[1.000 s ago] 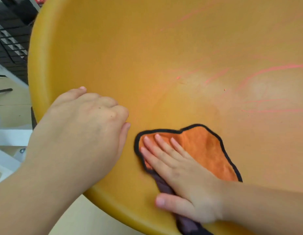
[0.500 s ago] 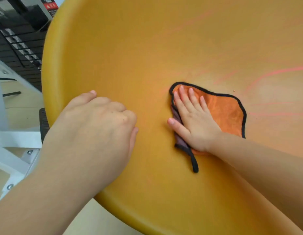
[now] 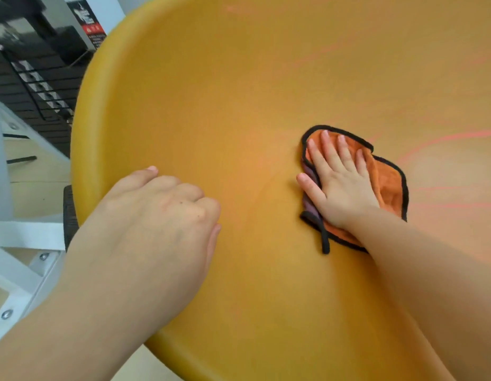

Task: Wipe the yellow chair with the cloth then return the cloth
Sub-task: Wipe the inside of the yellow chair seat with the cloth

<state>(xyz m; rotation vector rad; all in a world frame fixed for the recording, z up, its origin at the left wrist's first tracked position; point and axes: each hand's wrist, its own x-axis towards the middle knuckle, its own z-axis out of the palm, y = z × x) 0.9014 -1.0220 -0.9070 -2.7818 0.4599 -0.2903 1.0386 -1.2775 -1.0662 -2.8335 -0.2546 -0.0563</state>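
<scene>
The grip of the right hand [image 3: 340, 185] is flat and wide open, with the fingers [image 3: 325, 158] spread out, and it presses down on the cloth [image 3: 387, 182] without closing around it. The cloth is orange with a black edge and a bit of purple underneath. It lies on the yellow chair [image 3: 239, 105], a little right of the middle of the frame. The left hand [image 3: 156, 215] sits in the lower left of the frame, curled into a loose fist with nothing in it, and it leans on the chair near the curved rim. I think it is there to keep the chair from moving. The step now looks like wiping. To do it well, the right hand should keep the palm flat, push down evenly, and slide in long strokes. It should go over the thin pink marks [image 3: 445, 138] on the right side of the frame, which may need more rubbing. The cloth is bunched up at its lower left corner, so spreading it out would help it clean more. At the upper left of the frame there is a dark sign [image 3: 89, 22] with some red on it, but the writing is too blurry to read.
</scene>
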